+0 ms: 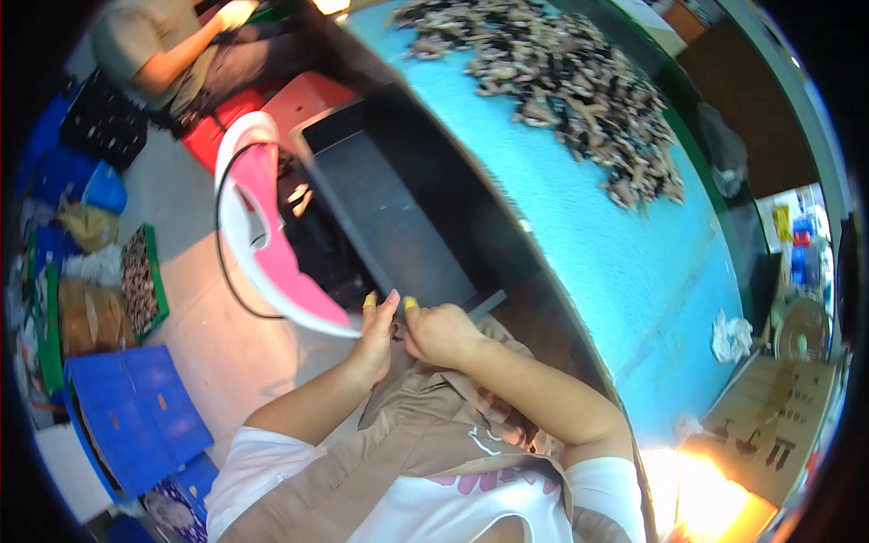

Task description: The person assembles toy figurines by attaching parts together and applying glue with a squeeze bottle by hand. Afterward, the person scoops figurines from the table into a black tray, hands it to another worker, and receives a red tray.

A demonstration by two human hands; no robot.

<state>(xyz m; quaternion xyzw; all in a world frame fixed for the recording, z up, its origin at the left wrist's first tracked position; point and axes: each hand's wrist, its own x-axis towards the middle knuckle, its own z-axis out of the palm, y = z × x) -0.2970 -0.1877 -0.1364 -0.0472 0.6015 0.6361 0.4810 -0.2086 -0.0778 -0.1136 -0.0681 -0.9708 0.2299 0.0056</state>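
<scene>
My left hand [374, 337] and my right hand [445, 336] are close together over my lap, just at the near end of a dark grey tray [385, 213]. Yellow covers wrap a fingertip on each. The right hand's fingers are curled in. The left hand's are pressed together, with tips pointing up. Whatever lies between them is too small and hidden to make out. Left of the tray is a curved pink and white object [281, 244] with a black cable; its kind is unclear. On the blue tabletop [597, 271] lies a heap of small beige and black pieces [561, 86].
At upper left a person [172, 54] sits by a red stool [217, 122]. Blue boxes [136, 407] and a green-edged crate of small pieces [143, 281] stand on the left floor. A bright lamp [706, 493] glows lower right beside a cardboard box [769, 416].
</scene>
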